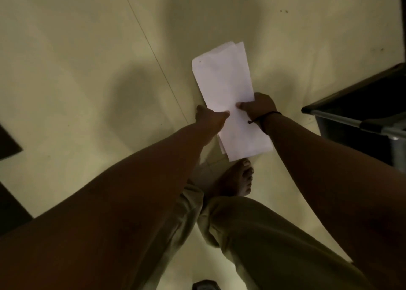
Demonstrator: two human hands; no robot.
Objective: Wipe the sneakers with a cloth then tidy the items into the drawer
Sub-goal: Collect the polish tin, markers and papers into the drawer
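The person stands barefoot on a pale floor point(66, 81) in dim light, looking straight down, both arms stretched out in front. Between the two hands is a white folded cloth point(222, 85), long and flat, more like a stiff sheet than a rag; it could be paper, I cannot say for sure. It is held out above the floor, its far end pointing away from the person and its near end hanging over the toes of one bare foot point(239, 180).

The left hand point(211, 118) grips the cloth's left edge, thumb on top and fingers curled under it. The right hand point(257, 107) pinches the right edge the same way, thumb pressed on the upper face, the other fingers hidden beneath. A thin dark band point(267, 115) circles the right wrist.

No writing, logo or label can be read on the cloth; there is only one tiny dark speck near its far left corner.

Off to the right stands a dark piece of furniture with a metal rail point(345, 118) along its near edge; whether it is the drawer I cannot tell. Loose beige trousers point(252, 228) cover the legs. A thin joint line point(153, 52) runs diagonally across the floor, passing under the left hand.
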